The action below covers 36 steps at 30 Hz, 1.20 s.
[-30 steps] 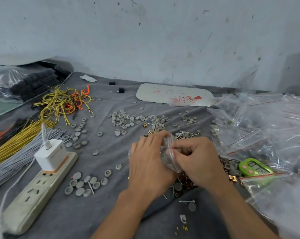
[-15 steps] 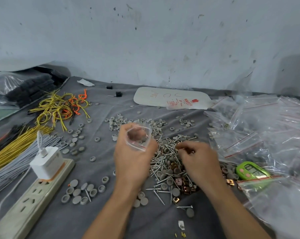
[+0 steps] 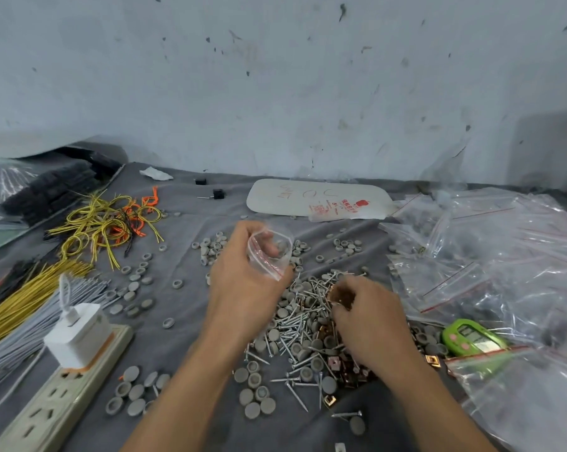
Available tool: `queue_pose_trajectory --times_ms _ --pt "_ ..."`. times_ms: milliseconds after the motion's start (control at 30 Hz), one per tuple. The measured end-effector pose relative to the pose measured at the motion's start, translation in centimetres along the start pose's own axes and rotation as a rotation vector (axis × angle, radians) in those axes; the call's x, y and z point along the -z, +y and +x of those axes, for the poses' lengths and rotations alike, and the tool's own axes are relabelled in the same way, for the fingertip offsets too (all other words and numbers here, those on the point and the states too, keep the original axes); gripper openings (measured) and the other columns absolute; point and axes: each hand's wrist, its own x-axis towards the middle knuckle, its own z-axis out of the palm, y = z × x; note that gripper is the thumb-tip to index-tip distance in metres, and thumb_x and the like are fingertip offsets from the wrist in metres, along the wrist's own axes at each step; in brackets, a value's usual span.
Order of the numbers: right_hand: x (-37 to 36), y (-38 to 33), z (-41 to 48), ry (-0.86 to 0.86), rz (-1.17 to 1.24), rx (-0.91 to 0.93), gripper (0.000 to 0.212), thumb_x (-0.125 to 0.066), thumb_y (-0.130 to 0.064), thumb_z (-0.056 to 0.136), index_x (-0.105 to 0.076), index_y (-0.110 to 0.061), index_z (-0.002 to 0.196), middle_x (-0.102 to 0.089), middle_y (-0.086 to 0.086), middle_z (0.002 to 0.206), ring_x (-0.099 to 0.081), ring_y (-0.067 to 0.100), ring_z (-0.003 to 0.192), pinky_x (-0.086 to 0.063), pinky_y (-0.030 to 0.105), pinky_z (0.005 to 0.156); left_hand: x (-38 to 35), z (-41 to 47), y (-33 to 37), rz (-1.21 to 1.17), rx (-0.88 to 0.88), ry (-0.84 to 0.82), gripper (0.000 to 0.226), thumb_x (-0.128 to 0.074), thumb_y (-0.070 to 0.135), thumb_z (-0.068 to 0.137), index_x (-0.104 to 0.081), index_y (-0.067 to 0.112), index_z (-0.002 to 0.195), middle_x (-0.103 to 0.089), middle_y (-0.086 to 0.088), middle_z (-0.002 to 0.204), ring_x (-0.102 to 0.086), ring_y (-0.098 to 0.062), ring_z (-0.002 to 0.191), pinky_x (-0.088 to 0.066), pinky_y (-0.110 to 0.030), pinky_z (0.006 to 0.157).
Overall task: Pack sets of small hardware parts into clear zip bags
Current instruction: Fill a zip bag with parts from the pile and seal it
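Our left fingers (image 3: 240, 237) curl around a small clear zip bag (image 3: 273, 256), holding it mouth-up just above centre frame; its red seal strip runs along the lower edge. Behind them, the left hand (image 3: 243, 285) hangs over the grey cloth (image 3: 184, 347). Our right fingers (image 3: 336, 309) are bent and pinch what look like copper clips (image 3: 341, 293), blurred, right of centre. The right hand (image 3: 371, 321) sits over the pile of nails and grey caps (image 3: 300, 327) that spreads between both wrists.

Further out, a green gadget (image 3: 471, 337) lies at the right beside a heap of empty zip bags (image 3: 504, 256). At lower left, a power strip (image 3: 40, 415) carries a white charger (image 3: 76, 334). Yellow wires (image 3: 102, 223) tangle at upper left, and a flat white pack (image 3: 314, 197) lies near the wall.
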Motion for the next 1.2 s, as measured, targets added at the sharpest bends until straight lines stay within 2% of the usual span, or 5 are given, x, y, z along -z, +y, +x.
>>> queue_pose_trajectory --times_ms 200,633,833,933,1200 --pt "2.1 -1.4 1.5 0.070 0.752 -0.037 0.025 -0.069 -0.008 0.088 -0.061 -0.031 0.082 -0.070 -0.008 0.068 -0.061 0.005 0.059 -0.046 0.034 0.060 -1.4 -1.4 -1.3 0.400 -0.087 -0.137 0.049 -0.078 0.021 0.083 -0.044 0.050 0.103 -0.069 0.016 0.087 -0.065 -0.006 0.076 -0.053 -0.025 0.060" --pt "-1.8 -0.4 0.8 0.059 0.337 0.176 0.016 -0.087 -0.026 0.079 -0.081 -0.039 0.088 -0.055 -0.033 0.126 -0.041 -0.002 0.124 -0.027 0.010 0.098 -3.3 -4.0 -2.4 0.232 -0.058 -0.221 0.065 -0.083 0.032 0.060 -0.053 0.045 0.116 -0.066 0.023 0.105 -0.062 0.002 0.098 -0.055 -0.032 0.084" --pt "-1.3 0.4 1.3 0.186 0.739 0.016 0.021 -0.074 -0.015 0.089 -0.083 -0.034 0.090 -0.073 -0.026 0.107 -0.064 -0.005 0.106 -0.053 0.037 0.101 -3.1 -3.7 -3.0 0.125 0.008 -0.150 0.049 -0.090 0.030 0.068 -0.060 0.045 0.104 -0.068 0.029 0.095 -0.065 0.007 0.085 -0.049 -0.010 0.061" --pt "-1.0 1.4 1.4 0.237 0.518 -0.059 0.022 -0.070 -0.015 0.093 -0.081 -0.034 0.092 -0.074 -0.019 0.081 -0.063 0.006 0.060 -0.055 0.024 0.055 -2.7 -3.3 -3.2 0.034 0.054 -0.098 0.048 -0.089 0.019 0.071 -0.061 0.044 0.100 -0.071 0.025 0.096 -0.068 0.003 0.085 -0.052 -0.012 0.066" --pt "-2.5 0.9 1.1 -0.024 -0.160 0.000 0.022 -0.062 -0.051 0.094 -0.074 -0.037 0.107 -0.068 -0.011 0.110 -0.053 0.019 0.115 -0.035 0.044 0.105 -2.3 -3.3 -2.9 -0.045 0.073 -0.049 0.036 -0.076 0.032 0.069 -0.062 0.038 0.101 -0.071 0.020 0.091 -0.066 0.000 0.076 -0.048 -0.013 0.060"
